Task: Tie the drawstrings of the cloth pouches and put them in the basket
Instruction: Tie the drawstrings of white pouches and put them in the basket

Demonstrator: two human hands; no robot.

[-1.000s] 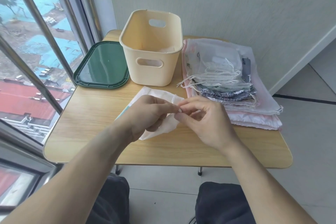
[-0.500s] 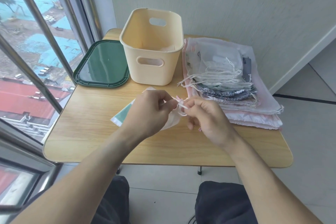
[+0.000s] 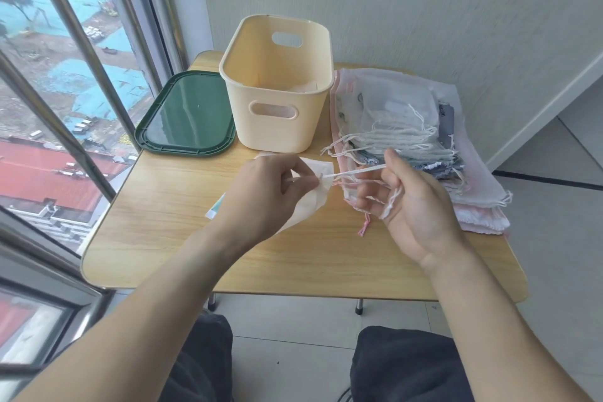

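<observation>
At the far left of your table [image 3: 156, 222] lies the green lid [image 3: 186, 114], with the cream basket [image 3: 277, 114] just beside it (something pale lies inside). In front of the basket your left hand [image 3: 264, 196] pinches the gathered mouth of the white pouch [image 3: 313, 196], which hangs from your fingers just above the tabletop. A white drawstring [image 3: 355, 172] runs taut from there to your right hand [image 3: 414, 202], whose thumb and forefinger pinch it, the loose end trailing over your palm. Behind that hand, the stack of pouches [image 3: 408, 127] rests along the table's right side.
</observation>
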